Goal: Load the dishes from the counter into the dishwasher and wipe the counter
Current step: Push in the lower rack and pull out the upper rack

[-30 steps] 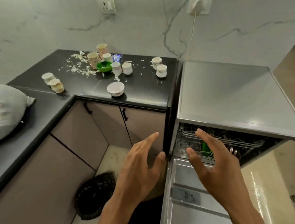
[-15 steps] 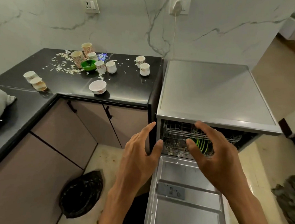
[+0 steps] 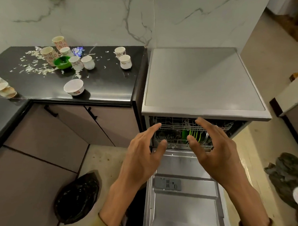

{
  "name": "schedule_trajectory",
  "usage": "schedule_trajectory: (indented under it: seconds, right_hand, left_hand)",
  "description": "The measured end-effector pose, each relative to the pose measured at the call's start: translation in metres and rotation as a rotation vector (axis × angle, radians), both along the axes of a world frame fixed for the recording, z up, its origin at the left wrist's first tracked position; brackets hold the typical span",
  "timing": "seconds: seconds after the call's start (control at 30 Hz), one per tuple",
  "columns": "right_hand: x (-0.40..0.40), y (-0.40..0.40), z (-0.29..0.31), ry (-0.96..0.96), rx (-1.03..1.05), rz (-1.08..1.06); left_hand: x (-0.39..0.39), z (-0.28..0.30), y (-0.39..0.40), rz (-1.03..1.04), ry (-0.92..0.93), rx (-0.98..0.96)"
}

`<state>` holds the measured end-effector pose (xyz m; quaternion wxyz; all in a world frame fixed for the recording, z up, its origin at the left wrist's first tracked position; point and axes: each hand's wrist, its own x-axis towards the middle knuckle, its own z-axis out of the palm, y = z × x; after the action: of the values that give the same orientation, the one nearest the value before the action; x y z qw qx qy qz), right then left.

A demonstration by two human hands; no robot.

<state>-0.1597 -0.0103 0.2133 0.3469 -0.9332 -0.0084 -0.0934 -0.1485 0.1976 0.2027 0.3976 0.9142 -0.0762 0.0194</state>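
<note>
The dishwasher (image 3: pixel 204 77) stands open with its door (image 3: pixel 185 205) folded down toward me. Its wire rack (image 3: pixel 174 131) sits inside, with green tines showing. My left hand (image 3: pixel 143 157) and my right hand (image 3: pixel 213 148) hover just in front of the rack, fingers spread, holding nothing. On the black counter (image 3: pixel 101 87) to the left stand several patterned cups (image 3: pixel 125 61), a green bowl (image 3: pixel 62 62) and a white bowl (image 3: pixel 74 87). White scraps (image 3: pixel 35 67) are scattered across the counter's back left.
Two more cups (image 3: pixel 2 88) sit at the counter's left corner. A black bin bag (image 3: pixel 77 197) lies on the floor below the cabinets. A dark cloth heap (image 3: pixel 287 175) lies on the floor right of the dishwasher. A cable hangs down the marble wall.
The view has swung right and closer to the dishwasher. Both hands have moved forward toward the rack opening, staying spread and empty.
</note>
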Motion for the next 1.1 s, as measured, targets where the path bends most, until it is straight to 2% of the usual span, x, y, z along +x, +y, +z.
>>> schedule_trajectory:
  seconds: [0.13, 0.27, 0.5, 0.6, 0.73, 0.83, 0.97, 1.1]
  right_hand:
    - [0.032, -0.005, -0.044, 0.176, -0.042, 0.001]
    - [0.071, -0.023, -0.112, 0.334, -0.065, 0.029]
    - [0.154, -0.078, -0.251, 0.536, -0.246, -0.038]
    - [0.187, -0.102, -0.294, 0.49, -0.345, -0.067]
    - [0.215, -0.135, -0.346, 0.476, -0.467, -0.079]
    - [0.225, -0.149, -0.377, 0.472, -0.514, -0.076]
    - [0.226, -0.153, -0.4, 0.376, -0.624, -0.095]
    - [0.214, -0.155, -0.402, 0.33, -0.607, -0.095]
  left_hand:
    - [0.035, -0.052, -0.003, -0.088, 0.167, 0.028]
    - [0.068, -0.122, -0.018, -0.18, 0.285, 0.164]
    - [0.161, -0.241, -0.064, -0.299, 0.295, 0.37]
    - [0.205, -0.291, -0.078, -0.28, 0.276, 0.426]
    - [0.249, -0.36, -0.087, -0.235, 0.082, 0.499]
    - [0.266, -0.393, -0.095, -0.257, 0.028, 0.565]
    - [0.26, -0.411, -0.103, -0.208, 0.02, 0.585]
    - [0.245, -0.413, -0.102, -0.176, 0.009, 0.515]
